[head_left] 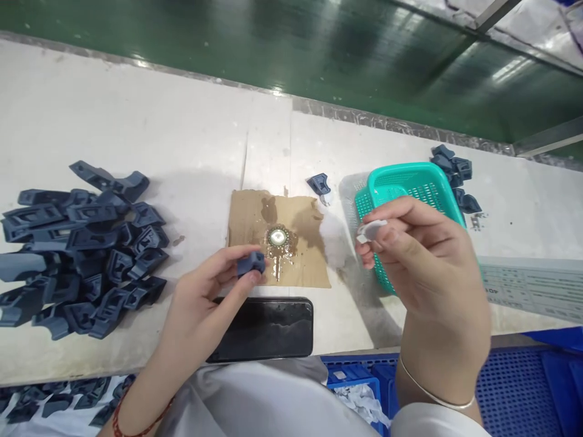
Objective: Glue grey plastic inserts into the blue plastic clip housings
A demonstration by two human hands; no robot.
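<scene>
My left hand (204, 303) pinches a small dark blue moulded plastic part (250, 264) above the lower left of a cardboard piece (241, 218). Between thumb and fingertips, my right hand (428, 261) grips a small thin white curved piece (372, 230), in front of a green plastic basket (405, 173). On the cardboard lies a small round metallic disc (278, 237) with a pale centre, ringed by wet, shiny spots. Just past the cardboard's upper right corner rests another blue part (319, 183), with a small whitish bit beside it.
Many similar blue parts (86, 243) are heaped at the left, and several more (453, 167) lie behind the basket. A black phone (273, 328) sits at the table's front edge. Below are blue crates (519, 388) and a bin of white scraps (359, 400). A printed sheet (532, 288) lies right.
</scene>
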